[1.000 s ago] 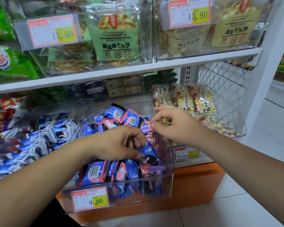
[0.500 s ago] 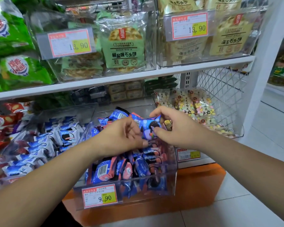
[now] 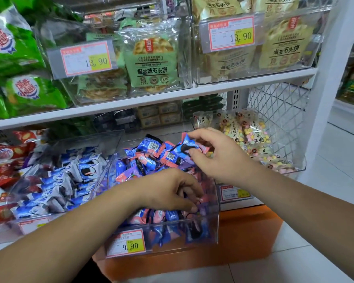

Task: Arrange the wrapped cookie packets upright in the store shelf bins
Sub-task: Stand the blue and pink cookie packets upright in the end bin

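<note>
A clear plastic bin (image 3: 216, 225) on the lower shelf holds several blue and pink wrapped cookie packets (image 3: 151, 154). My right hand (image 3: 219, 158) hovers over the bin's back half and pinches one blue cookie packet (image 3: 187, 147) between thumb and fingers. My left hand (image 3: 172, 190) reaches down into the front half of the bin, fingers curled among the standing packets; what it grips is hidden by the fingers. A row of packets stands upright against the bin's front wall.
A neighbouring bin (image 3: 59, 180) at left holds blue and white packets. A bin of pastel candy bags (image 3: 251, 135) stands at right before a wire mesh panel (image 3: 278, 111). The shelf above (image 3: 151, 99) carries bins of flat cookie bags. An orange base (image 3: 243, 237) lies below.
My right hand has lifted the blue packet up and back, away from my left hand. My left hand has dropped lower into the front of the bin.
</note>
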A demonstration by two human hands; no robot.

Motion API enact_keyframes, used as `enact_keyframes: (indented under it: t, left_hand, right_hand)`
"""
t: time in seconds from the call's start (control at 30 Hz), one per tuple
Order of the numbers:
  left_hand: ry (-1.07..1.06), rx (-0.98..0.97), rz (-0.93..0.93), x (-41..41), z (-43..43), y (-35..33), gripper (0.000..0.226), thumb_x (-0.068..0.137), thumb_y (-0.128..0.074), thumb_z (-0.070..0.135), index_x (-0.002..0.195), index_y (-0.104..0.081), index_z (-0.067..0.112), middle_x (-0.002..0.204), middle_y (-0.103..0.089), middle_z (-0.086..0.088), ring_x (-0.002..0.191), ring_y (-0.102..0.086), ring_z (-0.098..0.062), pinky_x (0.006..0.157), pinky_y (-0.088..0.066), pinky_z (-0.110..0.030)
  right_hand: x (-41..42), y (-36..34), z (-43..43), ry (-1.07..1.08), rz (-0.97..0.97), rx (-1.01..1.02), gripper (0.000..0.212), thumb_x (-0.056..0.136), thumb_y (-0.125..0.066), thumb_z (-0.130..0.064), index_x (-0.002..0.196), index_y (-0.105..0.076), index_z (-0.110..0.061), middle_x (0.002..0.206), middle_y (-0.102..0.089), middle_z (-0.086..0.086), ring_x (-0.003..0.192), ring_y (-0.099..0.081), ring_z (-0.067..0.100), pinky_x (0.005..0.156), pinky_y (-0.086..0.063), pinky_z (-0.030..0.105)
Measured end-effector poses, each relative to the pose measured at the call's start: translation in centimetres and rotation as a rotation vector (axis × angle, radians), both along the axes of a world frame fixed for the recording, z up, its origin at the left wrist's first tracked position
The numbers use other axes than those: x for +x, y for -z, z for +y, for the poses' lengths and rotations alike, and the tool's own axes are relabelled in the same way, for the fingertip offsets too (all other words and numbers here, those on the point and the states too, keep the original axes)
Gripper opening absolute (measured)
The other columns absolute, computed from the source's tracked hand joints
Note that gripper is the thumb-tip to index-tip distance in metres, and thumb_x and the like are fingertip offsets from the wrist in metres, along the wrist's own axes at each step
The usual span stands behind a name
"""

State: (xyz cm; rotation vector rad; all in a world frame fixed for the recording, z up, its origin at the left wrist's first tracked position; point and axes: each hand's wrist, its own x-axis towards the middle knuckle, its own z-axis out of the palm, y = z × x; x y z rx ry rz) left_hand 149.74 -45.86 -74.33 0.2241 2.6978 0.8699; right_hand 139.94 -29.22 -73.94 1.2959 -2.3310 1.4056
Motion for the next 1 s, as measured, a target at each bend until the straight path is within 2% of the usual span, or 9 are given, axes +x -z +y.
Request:
enact_keyframes:
  t: [0.13,0.23,0.37,0.47,0.6,0.67,0.8,0.9,1.0]
  left_hand:
    - [0.105,-0.101,0.053,-0.3,1.0,0.2,0.033,0.084,-0.082,0.022,0.116,-0.074,0.026,0.098,-0.074,0.013,0.065,-0.057,0.005,0.064,-0.046,-0.014]
    - [0.114,-0.108,-0.022,-0.2,0.9,-0.1,0.038,0.087,-0.080,0.023,0.124,-0.071,0.025,0.091,-0.073,0.007,0.064,-0.056,0.000,0.063,-0.046,-0.017]
    - [0.113,-0.070,-0.073,0.8,-0.7,-1.0,0.017,0.086,-0.081,0.018,0.101,-0.073,0.021,0.081,-0.070,0.001,0.064,-0.056,-0.004,0.060,-0.047,-0.025]
    - [0.035,-0.023,-0.013,1.6,-2.1,-1.6,0.020,0.082,-0.085,0.017,0.092,-0.069,0.022,0.077,-0.066,0.006,0.064,-0.058,-0.004,0.060,-0.047,-0.023]
    - [-0.012,0.082,-0.024,2.6,-3.8,-2.2,0.019,0.085,-0.082,0.011,0.093,-0.067,0.017,0.083,-0.073,-0.005,0.074,-0.067,-0.017,0.070,-0.055,-0.041]
    - [-0.016,0.110,-0.029,3.1,-4.5,-2.6,0.019,0.086,-0.081,0.008,0.097,-0.068,0.016,0.082,-0.074,-0.006,0.074,-0.067,-0.016,0.070,-0.054,-0.036]
    - [-0.058,0.085,-0.017,3.9,-5.4,-3.5,0.028,0.086,-0.080,0.008,0.106,-0.071,0.024,0.073,-0.069,-0.004,0.065,-0.062,-0.021,0.065,-0.049,-0.036]
    - [-0.073,0.023,-0.007,4.1,-5.6,-3.8,0.026,0.086,-0.079,0.007,0.104,-0.074,0.024,0.075,-0.072,-0.004,0.073,-0.068,-0.035,0.068,-0.055,-0.045]
    - [-0.092,0.026,-0.006,4.3,-5.8,-4.0,0.026,0.084,-0.078,0.005,0.100,-0.076,0.025,0.080,-0.075,-0.008,0.078,-0.072,-0.036,0.072,-0.058,-0.047]
  right_hand:
    - [-0.1,-0.1,0.1,0.001,-0.009,0.011,0.030,0.094,-0.066,-0.019,0.123,-0.068,-0.023,0.106,-0.060,-0.007,0.099,-0.059,0.003,0.089,-0.049,0.021]
    - [-0.2,-0.1,0.2,0.004,-0.016,0.039,0.030,0.093,-0.066,-0.020,0.123,-0.068,-0.022,0.105,-0.061,-0.008,0.099,-0.059,0.002,0.087,-0.048,0.021]
    - [0.1,-0.6,0.4,-0.019,-0.065,0.133,0.025,0.092,-0.068,-0.021,0.117,-0.070,-0.024,0.098,-0.066,-0.009,0.089,-0.063,0.007,0.076,-0.050,0.024]
    - [0.2,-1.0,0.8,-0.043,-0.075,0.266,0.025,0.090,-0.074,-0.026,0.115,-0.070,-0.029,0.095,-0.066,-0.014,0.078,-0.062,0.002,0.063,-0.043,0.013]
    - [0.4,-1.8,0.5,-0.039,-0.053,0.416,0.026,0.082,-0.083,-0.028,0.106,-0.072,-0.027,0.091,-0.069,-0.013,0.082,-0.067,0.004,0.076,-0.056,0.028]
    - [0.5,-2.5,0.3,-0.058,-0.026,0.527,0.024,0.079,-0.085,-0.025,0.100,-0.073,-0.025,0.087,-0.070,-0.011,0.081,-0.068,0.006,0.078,-0.059,0.034]
    - [1.4,-3.2,-0.2,-0.108,0.042,0.719,0.020,0.077,-0.087,-0.027,0.093,-0.076,-0.025,0.081,-0.071,-0.013,0.074,-0.064,-0.003,0.061,-0.050,0.017]
    - [2.2,-3.3,-0.8,-0.138,0.069,0.841,0.020,0.073,-0.090,-0.032,0.081,-0.074,-0.023,0.076,-0.071,-0.012,0.069,-0.062,-0.001,0.063,-0.055,0.025]
    - [3.0,-3.2,-1.3,-0.145,0.210,0.999,0.025,0.071,-0.089,-0.042,0.080,-0.073,-0.025,0.075,-0.069,-0.012,0.074,-0.064,0.008,0.074,-0.058,0.033]
